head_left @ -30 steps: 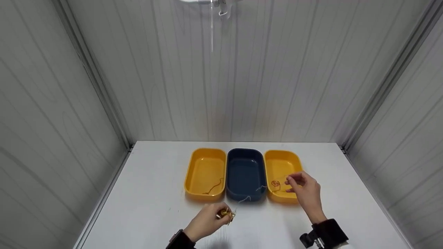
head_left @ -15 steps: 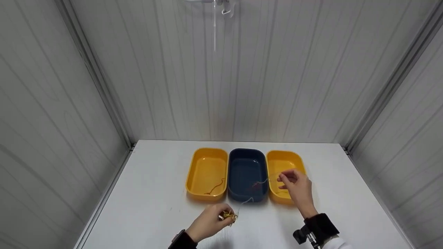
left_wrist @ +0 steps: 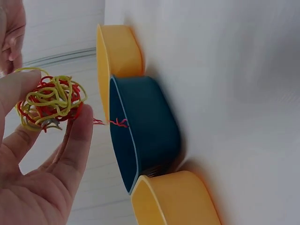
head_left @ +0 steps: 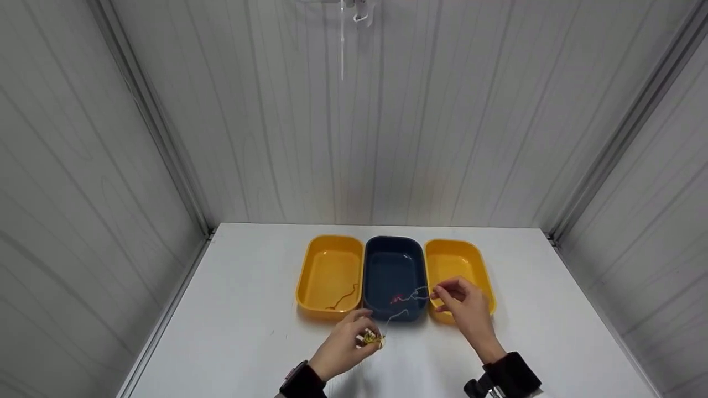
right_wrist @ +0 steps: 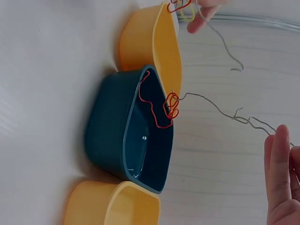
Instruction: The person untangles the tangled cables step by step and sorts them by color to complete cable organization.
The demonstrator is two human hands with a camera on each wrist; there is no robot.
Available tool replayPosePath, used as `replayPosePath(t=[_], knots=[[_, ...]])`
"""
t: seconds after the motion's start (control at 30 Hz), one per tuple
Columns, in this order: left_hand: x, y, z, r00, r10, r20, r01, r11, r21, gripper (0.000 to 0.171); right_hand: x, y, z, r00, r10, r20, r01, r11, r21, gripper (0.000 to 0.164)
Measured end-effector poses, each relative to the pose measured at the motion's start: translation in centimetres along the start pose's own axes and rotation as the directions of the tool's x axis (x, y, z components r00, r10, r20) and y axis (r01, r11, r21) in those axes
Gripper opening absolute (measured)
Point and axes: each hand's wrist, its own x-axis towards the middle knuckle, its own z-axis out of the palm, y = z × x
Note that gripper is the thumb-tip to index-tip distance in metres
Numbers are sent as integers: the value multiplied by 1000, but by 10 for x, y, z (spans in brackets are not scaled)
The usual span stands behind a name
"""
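My left hand (head_left: 344,344) holds a tangled ball of thin wire (left_wrist: 54,101), yellow, red and some grey, between thumb and fingers in front of the blue tray (head_left: 394,260). From the ball a loose grey wire end (right_wrist: 225,44) sticks out toward that tray. My right hand (head_left: 469,312), over the near part of the right yellow tray (head_left: 454,257), pinches a bent grey wire (right_wrist: 206,99). At its far end, a red wire (right_wrist: 151,110) is bunched and looped at the blue tray's opening. Whether the red wire touches the tray is unclear.
The left yellow tray (head_left: 331,265) has a thin dark reddish strand (head_left: 345,297) in it. All three trays stand side by side on the white table (head_left: 249,309), with grey panel walls (head_left: 354,138) behind and at both sides.
My right hand has moved left, carrying the grey wire and red clump from over the right yellow tray to the blue one. My left hand has shifted slightly right and forward with the ball.
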Motion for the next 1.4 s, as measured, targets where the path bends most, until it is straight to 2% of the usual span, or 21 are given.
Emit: replayPosePath(t=[0.2, 0.4, 0.53, 0.63, 0.83, 1.0, 1.13, 1.3, 1.4], knots=[[9, -9, 10, 1000, 10, 23, -11, 1000, 13, 9, -8, -15, 5, 999, -31, 32, 30, 999, 40, 9], [12, -17, 23, 991, 114, 75, -118, 991, 61, 5, -15, -25, 9, 996, -25, 87, 20, 998, 56, 8], [12, -18, 28, 983, 165, 77, -171, 983, 70, 4, -16, -26, 10, 994, -23, 105, 18, 999, 51, 9], [12, -18, 29, 985, 154, 81, -161, 983, 90, 3, -15, -26, 9, 995, -24, 101, 17, 997, 70, 10], [10, -18, 28, 985, 93, 142, -110, 987, 117, 5, -5, -23, 5, 997, -23, 67, 15, 992, 122, 12], [8, -19, 28, 984, 68, 164, -88, 989, 121, 8, 8, -12, 2, 1000, -9, 13, 8, 997, 81, 13], [6, -19, 28, 984, 75, 161, -96, 988, 124, 8, 16, 0, 2, 1000, 4, -12, -3, 999, 41, 15], [4, -19, 29, 983, 126, 131, -140, 984, 109, 5, 22, 18, 6, 999, 22, -35, -21, 999, 26, 16], [2, -20, 30, 985, 120, 128, -133, 986, 104, 6, 25, 29, 10, 998, 45, -36, -45, 999, 5, 15]])
